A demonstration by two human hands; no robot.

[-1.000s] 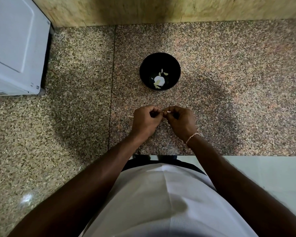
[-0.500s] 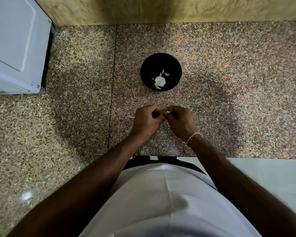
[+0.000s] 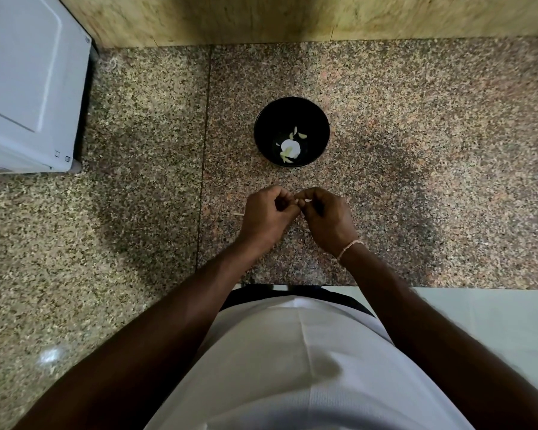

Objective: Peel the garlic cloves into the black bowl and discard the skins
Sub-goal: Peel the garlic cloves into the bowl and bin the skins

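Observation:
A black bowl [image 3: 292, 113] stands on the speckled granite counter, a little beyond my hands. Inside it lie a white garlic piece [image 3: 291, 147] and a few pale cloves or bits of skin. My left hand [image 3: 266, 215] and my right hand [image 3: 326, 218] meet fingertip to fingertip in front of the bowl. Between them they pinch a small garlic clove [image 3: 306, 200], of which only a pale sliver shows. The rest of the clove is hidden by my curled fingers.
A white appliance [image 3: 28, 82] sits at the counter's back left. A thin pale scrap [image 3: 239, 214] lies on the counter just left of my left hand. A tan wall [image 3: 292, 17] bounds the far side. The counter's front edge [image 3: 448, 287] runs below my wrists.
My hands stay together in the same spot, working the clove with small finger movements. The bowl and its contents have not moved.

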